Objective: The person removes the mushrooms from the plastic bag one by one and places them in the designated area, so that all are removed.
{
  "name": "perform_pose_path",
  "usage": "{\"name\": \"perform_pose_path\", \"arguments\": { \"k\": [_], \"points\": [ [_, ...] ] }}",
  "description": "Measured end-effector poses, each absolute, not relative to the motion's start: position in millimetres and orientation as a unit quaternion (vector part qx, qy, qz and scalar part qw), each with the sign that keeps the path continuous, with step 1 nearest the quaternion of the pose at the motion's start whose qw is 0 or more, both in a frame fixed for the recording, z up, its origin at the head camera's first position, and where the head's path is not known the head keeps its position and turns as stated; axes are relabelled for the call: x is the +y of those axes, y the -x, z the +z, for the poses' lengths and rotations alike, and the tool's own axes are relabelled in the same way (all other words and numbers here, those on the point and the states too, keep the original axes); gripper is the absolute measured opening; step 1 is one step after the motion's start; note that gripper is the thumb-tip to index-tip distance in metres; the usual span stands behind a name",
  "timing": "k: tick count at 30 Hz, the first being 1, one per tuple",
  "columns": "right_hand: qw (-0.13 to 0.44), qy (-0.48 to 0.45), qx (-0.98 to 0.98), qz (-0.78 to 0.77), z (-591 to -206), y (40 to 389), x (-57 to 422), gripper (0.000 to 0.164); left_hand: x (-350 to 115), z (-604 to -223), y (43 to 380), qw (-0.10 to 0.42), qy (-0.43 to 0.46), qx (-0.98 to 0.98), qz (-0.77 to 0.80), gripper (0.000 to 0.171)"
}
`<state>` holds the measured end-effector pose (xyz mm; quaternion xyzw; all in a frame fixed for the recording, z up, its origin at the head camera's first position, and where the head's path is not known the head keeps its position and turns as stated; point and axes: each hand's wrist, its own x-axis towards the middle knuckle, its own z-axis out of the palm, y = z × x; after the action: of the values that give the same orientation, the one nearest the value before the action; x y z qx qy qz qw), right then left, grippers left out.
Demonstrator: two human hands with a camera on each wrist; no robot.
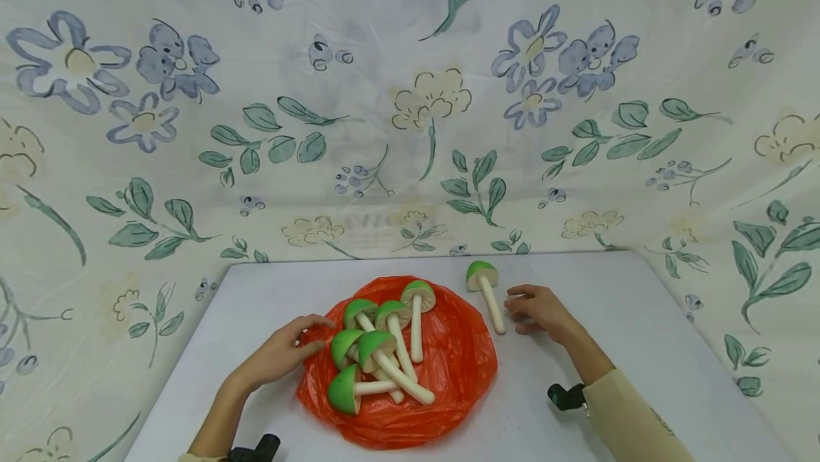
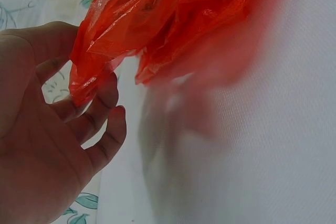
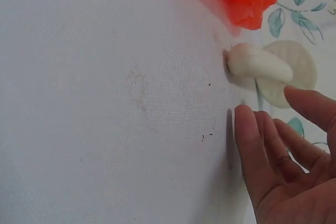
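Several mushrooms (image 1: 376, 349) with green caps and long cream stems lie heaped on a spread-out red plastic bag (image 1: 461, 376), mostly on its left half. At the bag's left edge, my left hand (image 1: 285, 348) curls its fingers round a fold of it; the left wrist view shows this crumpled red fold (image 2: 105, 40) between thumb and fingers. Another green-capped mushroom (image 1: 490, 295) lies on the table, right of the bag. Just right of its stem is my right hand (image 1: 541, 311), fingers parted and loosely bent, holding nothing. In the right wrist view, the stem end (image 3: 260, 62) faces the fingertips.
The white table (image 1: 551, 441) has its far edge close to a flowered cloth backdrop (image 1: 384, 127), which also hangs at both sides. A black wrist camera (image 1: 566, 396) sits at the right sleeve, another (image 1: 256, 448) at the left.
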<state>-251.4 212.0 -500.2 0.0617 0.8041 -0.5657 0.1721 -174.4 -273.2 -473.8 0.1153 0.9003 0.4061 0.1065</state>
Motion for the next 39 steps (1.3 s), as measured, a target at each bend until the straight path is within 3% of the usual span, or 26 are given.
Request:
{"name": "perform_pose_path", "arguments": {
  "k": [13, 23, 39],
  "points": [
    [0.163, -0.06, 0.812, -0.557, -492, 249, 211, 0.049, -273, -472, 175, 0.107, -0.121, 0.899, 0.408, 0.029],
    [0.142, 0.006, 0.809, -0.57, -464, 238, 171, 0.046, -273, -471, 173, 0.11, -0.117, 0.898, 0.409, 0.029],
    [0.292, 0.14, 0.763, -0.56, -460, 197, 94, 0.037, -275, -471, 173, 0.104, -0.127, 0.897, 0.409, 0.029]
  ]
}}
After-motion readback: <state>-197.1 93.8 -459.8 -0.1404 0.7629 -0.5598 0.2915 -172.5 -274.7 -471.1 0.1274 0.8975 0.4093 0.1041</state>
